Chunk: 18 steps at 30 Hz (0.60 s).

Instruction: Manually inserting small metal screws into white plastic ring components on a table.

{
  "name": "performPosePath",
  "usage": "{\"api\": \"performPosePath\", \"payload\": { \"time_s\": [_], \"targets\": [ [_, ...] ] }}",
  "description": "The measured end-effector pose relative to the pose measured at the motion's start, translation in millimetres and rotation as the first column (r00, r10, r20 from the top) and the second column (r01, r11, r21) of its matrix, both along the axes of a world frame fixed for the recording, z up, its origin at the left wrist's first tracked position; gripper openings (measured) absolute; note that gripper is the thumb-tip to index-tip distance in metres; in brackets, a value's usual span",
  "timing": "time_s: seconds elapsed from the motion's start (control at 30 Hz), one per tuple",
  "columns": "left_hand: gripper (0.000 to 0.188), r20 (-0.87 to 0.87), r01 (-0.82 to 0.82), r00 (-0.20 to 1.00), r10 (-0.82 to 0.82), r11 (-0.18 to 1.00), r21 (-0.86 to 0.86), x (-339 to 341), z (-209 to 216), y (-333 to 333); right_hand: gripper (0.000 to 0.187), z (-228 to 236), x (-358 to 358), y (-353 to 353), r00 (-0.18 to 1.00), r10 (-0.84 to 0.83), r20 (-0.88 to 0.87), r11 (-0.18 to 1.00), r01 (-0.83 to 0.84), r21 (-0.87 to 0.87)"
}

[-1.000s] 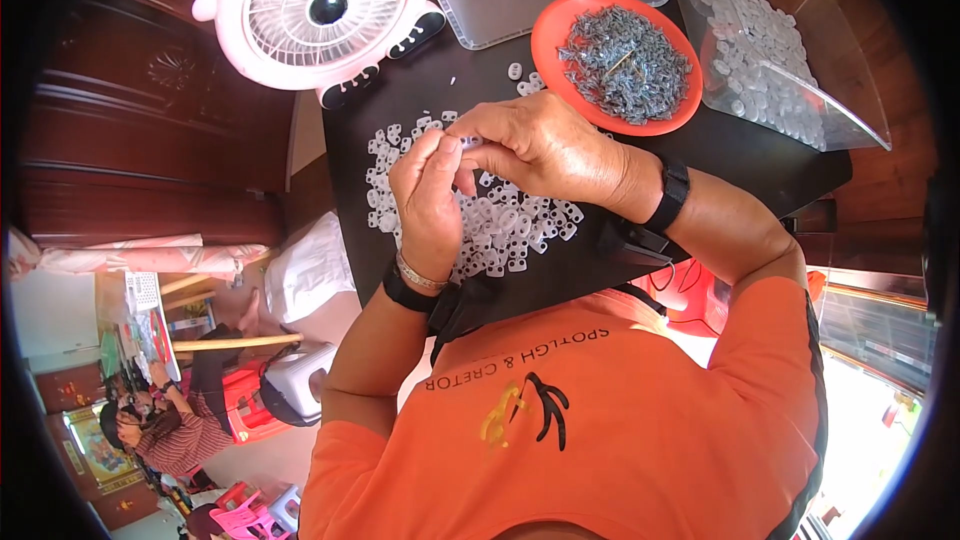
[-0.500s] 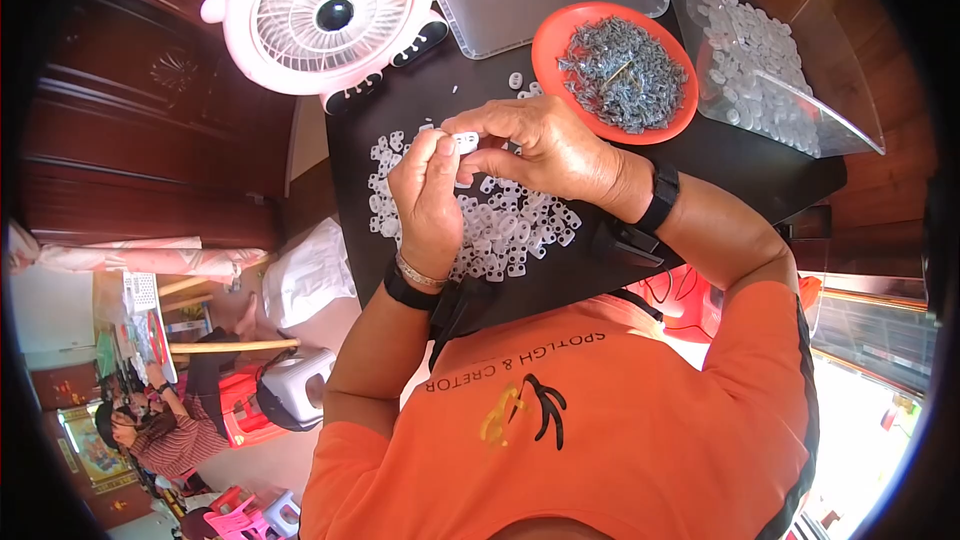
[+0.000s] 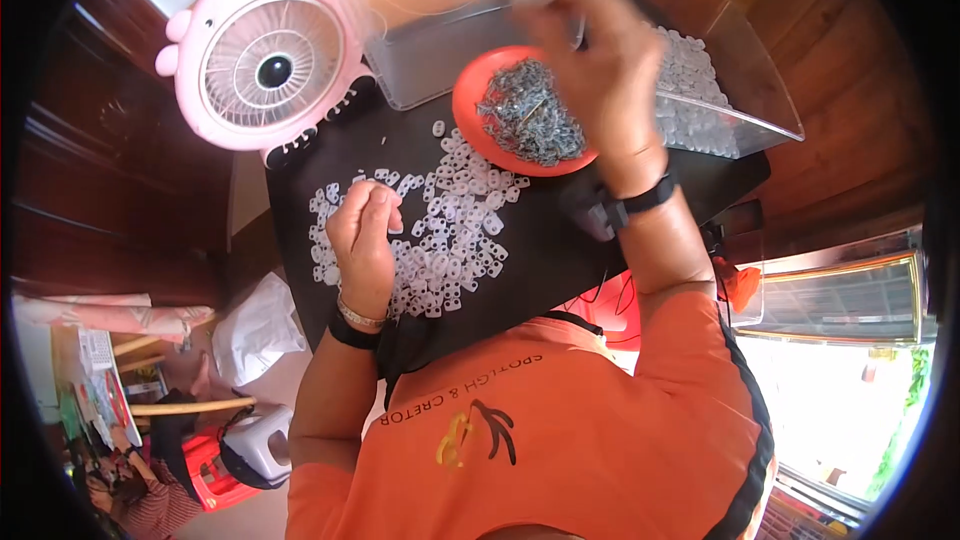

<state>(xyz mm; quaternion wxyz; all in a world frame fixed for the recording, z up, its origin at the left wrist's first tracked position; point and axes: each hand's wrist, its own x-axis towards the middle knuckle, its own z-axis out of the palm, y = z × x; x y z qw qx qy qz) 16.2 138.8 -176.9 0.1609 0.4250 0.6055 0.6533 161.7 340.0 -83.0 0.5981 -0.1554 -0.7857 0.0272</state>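
My left hand (image 3: pixel 365 235) is curled closed at the left edge of a spread of small white two-hole plastic pieces (image 3: pixel 440 255) on the dark table. What its fingers hold, if anything, is hidden. My right hand (image 3: pixel 615 80) is raised above the right side of an orange-red plate (image 3: pixel 466 100), blurred by motion. Its fingers are pinched together near the clear tub at the back, around a pale smear that looks like one white piece. Heaped on the plate are many small grey, metallic-looking parts (image 3: pixel 530 115).
A pink animal-shaped fan (image 3: pixel 190 90) stands at the back left. The clear plastic tub (image 3: pixel 400 90) is beside it, and a clear bin (image 3: pixel 770 120) with whitish plastic parts (image 3: pixel 690 65) stands right of the plate. Beyond the table, a person (image 3: pixel 150 500) sits at lower left.
My hands have parted. The right one has risen away over the plate toward the back; the left one stays near the white pieces. The whole view has shifted, with the table lower and more leftward.
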Motion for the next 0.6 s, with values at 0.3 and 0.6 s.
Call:
{"api": "performPosePath", "payload": {
  "time_s": [0.3,0.6],
  "targets": [
    [0.024,0.045,-0.053,0.998,0.052,0.998,0.027,-12.1,1.1,5.6,0.037,2.7,4.5,16.3,0.991,-0.049,0.128,0.998,0.045,0.031],
    [0.023,0.158,-0.057,0.986,0.05,0.998,0.039,-16.0,-5.1,5.8,0.016,-78.7,-42.7,-33.3,0.506,0.583,0.636,0.788,-0.543,-0.29]
  ]
}}
